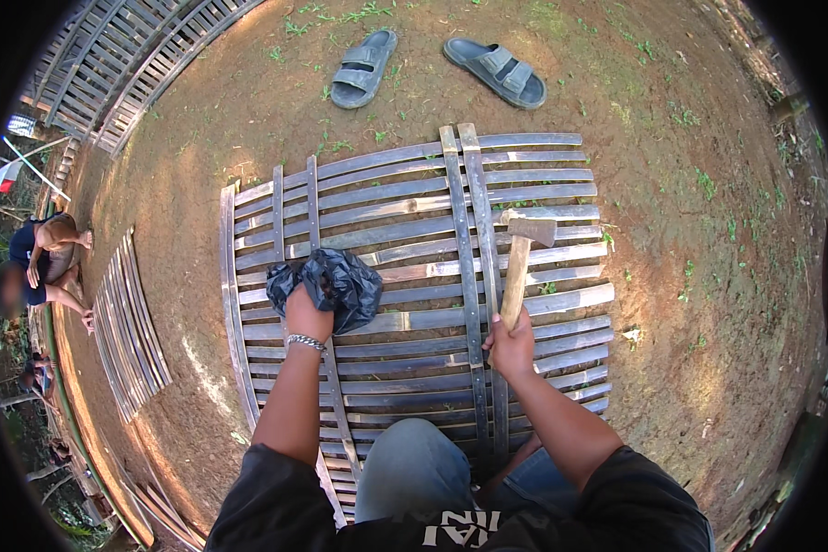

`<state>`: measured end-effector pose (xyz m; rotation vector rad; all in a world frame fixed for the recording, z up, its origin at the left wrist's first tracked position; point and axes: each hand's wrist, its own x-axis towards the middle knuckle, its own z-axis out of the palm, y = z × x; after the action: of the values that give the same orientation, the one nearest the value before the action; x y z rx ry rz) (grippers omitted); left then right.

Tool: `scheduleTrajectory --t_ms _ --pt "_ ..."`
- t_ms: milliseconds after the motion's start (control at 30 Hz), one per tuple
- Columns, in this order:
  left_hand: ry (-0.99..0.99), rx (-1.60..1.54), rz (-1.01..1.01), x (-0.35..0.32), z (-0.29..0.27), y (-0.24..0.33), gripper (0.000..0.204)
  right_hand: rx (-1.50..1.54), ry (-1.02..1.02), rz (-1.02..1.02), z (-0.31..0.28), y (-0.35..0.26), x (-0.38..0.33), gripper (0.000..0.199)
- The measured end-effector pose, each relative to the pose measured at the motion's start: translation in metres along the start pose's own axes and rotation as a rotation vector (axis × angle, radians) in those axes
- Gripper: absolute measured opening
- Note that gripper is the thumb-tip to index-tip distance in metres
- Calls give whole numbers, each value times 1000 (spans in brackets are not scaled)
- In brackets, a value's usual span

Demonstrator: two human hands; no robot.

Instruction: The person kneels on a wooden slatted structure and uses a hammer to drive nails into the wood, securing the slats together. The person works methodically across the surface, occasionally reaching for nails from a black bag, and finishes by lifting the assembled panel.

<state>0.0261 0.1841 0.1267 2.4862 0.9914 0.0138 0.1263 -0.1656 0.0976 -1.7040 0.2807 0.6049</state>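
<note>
Slatted panel (pixel 405 321); left hand (pixel 310 317) at bag (pixel 351 283), contents hidden

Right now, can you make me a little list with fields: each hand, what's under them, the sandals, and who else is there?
Left hand: at a crumpled black plastic bag, fingers hidden
Right hand: holding a tool with a pale wooden handle and brownish metal head
Under them: a wide panel of dark, bamboo-like slats, on brown soil
Sandals: two grey strapped sandals, beyond the panel, apart
Someone else: a person in dark clothes at the left, one hand at a smaller slatted panel
</note>
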Motion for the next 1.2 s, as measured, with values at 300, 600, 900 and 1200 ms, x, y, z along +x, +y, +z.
scheduleTrajectory --t_ms 300,600,900,1200 --pt "195 -82 201 -16 -6 -21 34 58 6 -2 3 3 4 36" --pt "187 -1659 -726 -39 -61 -26 34 87 -19 -9 5 13 10 31" --pt "-272 -1532 -492 -67 -28 103 30 124 -15 11 1 3 3 30" --pt "-553 -1689 -686 -108 88 150 8 237 -209 -39 31 -40 -23 33"
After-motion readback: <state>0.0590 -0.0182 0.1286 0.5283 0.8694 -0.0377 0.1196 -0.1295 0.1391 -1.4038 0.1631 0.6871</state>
